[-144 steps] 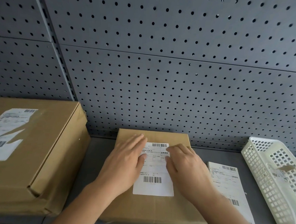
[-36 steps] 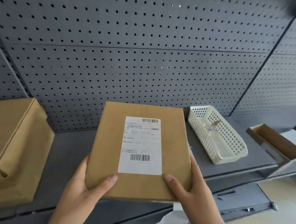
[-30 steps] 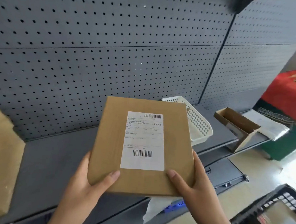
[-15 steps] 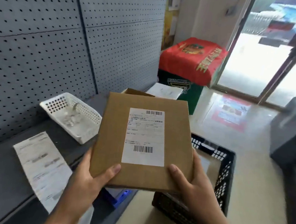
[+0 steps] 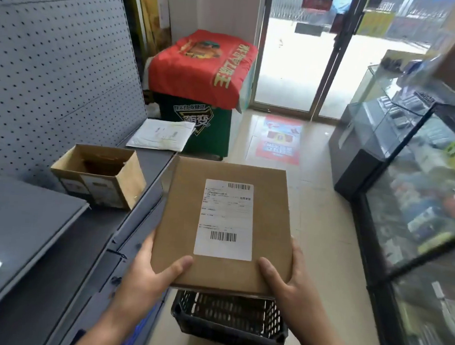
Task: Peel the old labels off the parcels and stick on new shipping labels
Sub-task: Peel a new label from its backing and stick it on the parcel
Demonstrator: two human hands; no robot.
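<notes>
A flat brown cardboard parcel point(image 5: 182, 217) is held in the air in front of me, level, with a white shipping label point(image 5: 225, 220) stuck flat on its top face. My left hand point(image 5: 149, 272) grips its near left corner, thumb on top. My right hand point(image 5: 286, 281) grips the near right corner the same way. Directly under the parcel stands a black plastic crate point(image 5: 226, 323) on the floor, mostly hidden by the parcel.
To the left runs a grey shelf point(image 5: 28, 225) with a pegboard wall, a small open cardboard box point(image 5: 99, 175) and a white mailer bag point(image 5: 161, 135). A red-draped stand point(image 5: 201, 68) is ahead, glass display cases point(image 5: 420, 212) on the right, tiled floor between.
I lifted the labelled parcel off the shelf with both hands and turned right with it. It now hangs over the black crate on the floor.
</notes>
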